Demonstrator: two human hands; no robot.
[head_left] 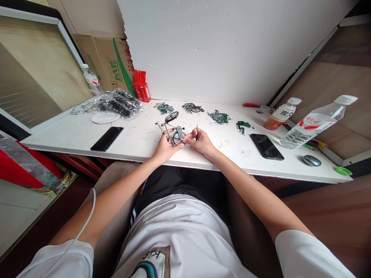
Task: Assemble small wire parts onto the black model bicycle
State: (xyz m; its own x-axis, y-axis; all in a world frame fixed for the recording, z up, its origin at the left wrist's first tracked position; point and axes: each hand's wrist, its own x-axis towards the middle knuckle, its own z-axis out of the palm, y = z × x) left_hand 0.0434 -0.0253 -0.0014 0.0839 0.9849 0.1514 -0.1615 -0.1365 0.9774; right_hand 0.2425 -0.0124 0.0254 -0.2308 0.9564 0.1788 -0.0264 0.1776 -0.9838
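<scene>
Near the table's front edge, my left hand (165, 148) is closed around a miniature model bicycle (178, 134), silver and black, tilted with one wheel toward the back. My right hand (201, 143) is closed too, with its thumb and forefinger pinched close to the bicycle's near wheel. A thin, dark, stick-like tool (197, 133) stands up between the right fingers; its exact kind does not show. Whatever lies at the right fingertips is too small to make out. Behind the hands lie dark green bicycle parts (219, 117) and a black model bicycle (193, 108).
A phone (107, 139) lies left, another phone (266, 146) right. Bagged black parts (123, 103) and a red box (142, 87) stand at the back left. Bottles, including a tea bottle (281, 114) and a water bottle (317, 123), and a mouse (312, 160) occupy the right.
</scene>
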